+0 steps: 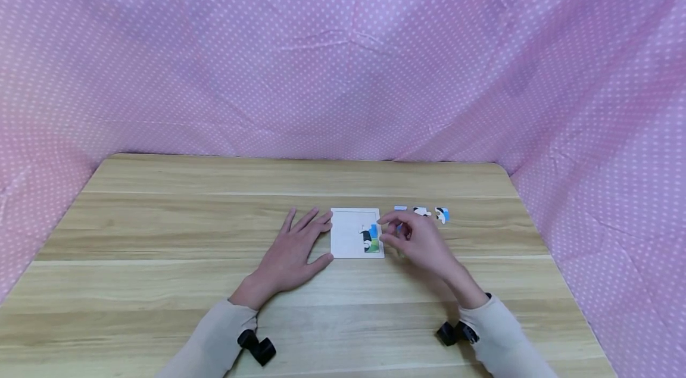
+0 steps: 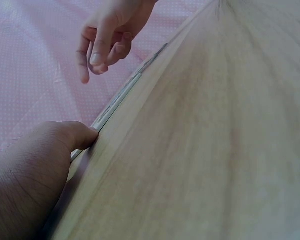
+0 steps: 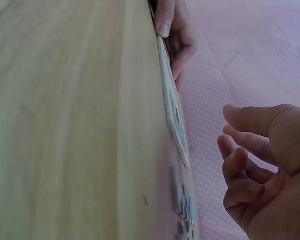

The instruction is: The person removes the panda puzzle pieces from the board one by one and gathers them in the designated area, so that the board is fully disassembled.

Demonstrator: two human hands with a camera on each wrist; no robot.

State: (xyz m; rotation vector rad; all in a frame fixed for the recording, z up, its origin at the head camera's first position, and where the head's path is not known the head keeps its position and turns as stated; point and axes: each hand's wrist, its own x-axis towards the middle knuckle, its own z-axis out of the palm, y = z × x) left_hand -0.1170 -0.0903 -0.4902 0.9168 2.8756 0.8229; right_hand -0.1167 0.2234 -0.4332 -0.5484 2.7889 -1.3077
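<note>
A white square puzzle tray (image 1: pixel 345 235) lies flat on the table, with joined picture pieces (image 1: pixel 371 239) in its lower right corner. My left hand (image 1: pixel 293 257) rests beside it, fingers spread, with fingertips and thumb touching the tray's left edge. The left wrist view has that thumb (image 2: pixel 82 136) against the tray's edge. Just above the tray's right side hovers my right hand (image 1: pixel 418 241). Its thumb and index finger are apart, and the right wrist view shows no piece between these fingers (image 3: pixel 252 120). Loose puzzle pieces (image 1: pixel 442 215) lie beyond that hand, some partly hidden by it.
The wooden table (image 1: pixel 161 235) carries the tray and the loose pieces. A pink dotted cloth (image 1: pixel 343 68) hangs behind the far edge and along the sides. Black wrist-worn devices (image 1: pixel 257 347) sit at both sleeves.
</note>
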